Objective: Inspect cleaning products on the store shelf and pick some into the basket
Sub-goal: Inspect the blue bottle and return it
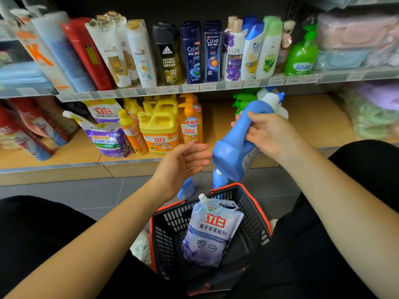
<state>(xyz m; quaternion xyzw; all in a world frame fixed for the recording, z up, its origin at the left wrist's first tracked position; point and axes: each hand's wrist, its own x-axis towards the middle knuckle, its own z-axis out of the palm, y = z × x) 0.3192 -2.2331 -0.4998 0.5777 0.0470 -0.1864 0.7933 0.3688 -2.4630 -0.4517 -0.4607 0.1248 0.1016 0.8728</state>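
Gripping the blue bottle by its narrow neck, my right hand is holding it tilted above the basket, while my left hand is hovering beside its base, fingers relaxed. I am judging it rigid, fairly heavy and possibly slick, so the neck is offering the surest hold

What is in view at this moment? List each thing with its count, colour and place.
blue bottle: one, blue, tilted above the basket, held in the right hand
basket: one, black with a red rim, on the floor below the hands
pouch: one, white and purple, inside the basket
floor bottles: two, blue, on the floor just beyond the basket
jug: at least one, yellow, lower shelf
shelf pouches: two, purple and white, lower shelf, left of the jug
Clear bottles: two, dark blue, upper shelf
pump bottle: one, green, upper shelf, right
right hand: grips the blue bottle's neck
left hand: holds nothing, beside the bottle's base
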